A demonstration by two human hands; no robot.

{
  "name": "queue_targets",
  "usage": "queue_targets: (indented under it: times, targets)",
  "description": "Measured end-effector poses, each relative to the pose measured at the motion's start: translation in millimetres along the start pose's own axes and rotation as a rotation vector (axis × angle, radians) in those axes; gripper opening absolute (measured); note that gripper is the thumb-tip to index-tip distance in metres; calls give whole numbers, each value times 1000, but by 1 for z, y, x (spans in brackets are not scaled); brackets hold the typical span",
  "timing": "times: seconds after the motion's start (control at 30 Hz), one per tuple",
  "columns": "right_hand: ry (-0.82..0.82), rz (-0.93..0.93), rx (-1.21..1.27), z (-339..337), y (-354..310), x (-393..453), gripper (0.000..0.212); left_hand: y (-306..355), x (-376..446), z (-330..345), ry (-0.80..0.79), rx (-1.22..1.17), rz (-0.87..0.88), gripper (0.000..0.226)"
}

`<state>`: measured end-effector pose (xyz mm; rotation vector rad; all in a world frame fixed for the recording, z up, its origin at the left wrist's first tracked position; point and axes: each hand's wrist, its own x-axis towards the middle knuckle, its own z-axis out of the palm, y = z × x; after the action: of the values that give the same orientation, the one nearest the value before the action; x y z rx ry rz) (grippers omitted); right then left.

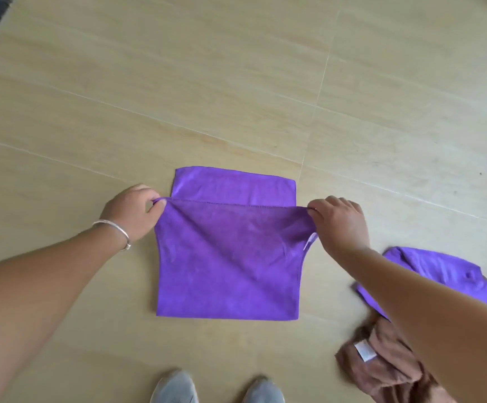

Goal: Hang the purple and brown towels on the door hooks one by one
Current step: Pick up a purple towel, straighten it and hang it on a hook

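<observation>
Purple towel (227,266), soft plush microfibre with a fine stitched hem, spread on the floor (236,82) in a rough rectangle, its near edge flat and straight, its upper layer lifted and pulled taut between two corners. Beneath and beyond that raised edge, a smoother, shinier strip of the same cloth lying flat. Left hand (133,212), fingers curled, pinching the left corner; thin silver bangle (114,232) round that wrist. Right hand (338,225), fingers bent, gripping the right corner, fabric bunched into small folds just below the grip. Second purple towel (445,274) to the right, crumpled, partly hidden under the right forearm, touching the floor. Brown towel (381,370) at lower right, rumpled into loose ridges, fuzzy nap, a small white rectangular label showing; just beside the second purple one, whether overlapping cannot be told. Floor of large pale beige tiles with faint wood-like streaks and thin light grout lines. Grey shoe tips (175,388) at the bottom edge, rounded, matte.
</observation>
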<state>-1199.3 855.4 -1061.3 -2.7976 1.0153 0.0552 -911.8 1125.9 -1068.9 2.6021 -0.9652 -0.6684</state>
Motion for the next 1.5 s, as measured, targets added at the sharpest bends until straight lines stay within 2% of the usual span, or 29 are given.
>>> queue_targets:
  times: [0.23, 0.3, 0.37, 0.47, 0.57, 0.67, 0.73, 0.87, 1.0, 1.1, 1.3, 1.5]
  targets:
    - [-90, 55, -154, 106, 19, 134, 24, -35, 147, 72, 70, 159, 6, 18]
    - [-48, 64, -165, 134, 23, 145, 24, -41, 162, 96, 159, 197, -2, 16]
    - [67, 49, -101, 153, 23, 141, 34, -43, 165, 116, 275, 161, -4, 9]
    - [199, -151, 31, 160, 7, 103, 40, -38, 135, 133, 363, 150, 174, 41]
    - [145, -395, 30, 169, -6, 37, 39, -30, 75, 151, 255, 292, 415, 61]
    - [-34, -462, -45, 187, -4, -12, 51, -36, 20, 181, 63, 407, 480, 71]
    - [-122, -471, -110, 196, 8, -18, 59, -50, 9, 194, 16, 468, 489, 74]
    - [-159, -481, -159, 198, 22, 9, 67, -61, 37, 189, 19, 525, 543, 75]
    - [-187, -399, -215, 188, 6, 35, 66, -55, 71, 172, -1, 572, 505, 74]
    - [-164, -378, -169, 182, -11, 30, 65, -51, 74, 163, -9, 574, 493, 71]
    - [-229, -722, -141, 194, -11, -48, 74, -77, 5, 178, -92, 612, 783, 76]
    - [-218, -820, -202, 197, 8, -72, 79, -110, -28, 167, -119, 640, 955, 68]
